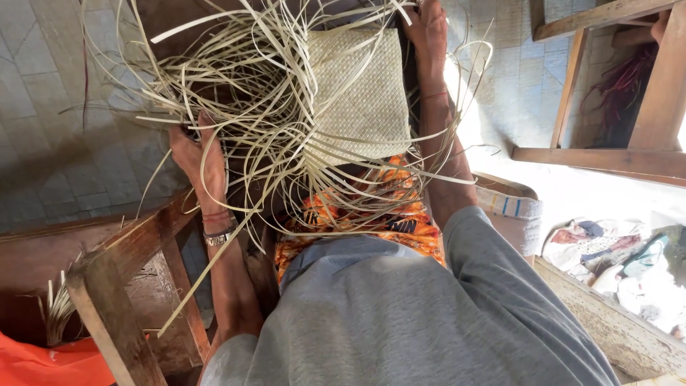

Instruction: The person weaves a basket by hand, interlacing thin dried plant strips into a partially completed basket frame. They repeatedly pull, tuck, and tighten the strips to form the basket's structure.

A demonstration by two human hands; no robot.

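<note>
A pale woven straw panel [364,89] lies over my lap, with many loose straw strips [236,107] fanning out from its left and lower edges. My left hand [199,159] grips the strips at the left side, a bracelet on its wrist. My right hand [427,30] holds the panel's upper right corner at the top of the view. Below the panel I see orange patterned cloth [400,221] and my grey shirt [400,314].
A wooden chair frame [121,286] stands at lower left with a bunch of straw [57,311] and orange cloth [43,361] beneath. Wooden furniture legs [607,154] are at upper right. A pile of fabrics [622,261] lies at right. The floor is grey tile [50,143].
</note>
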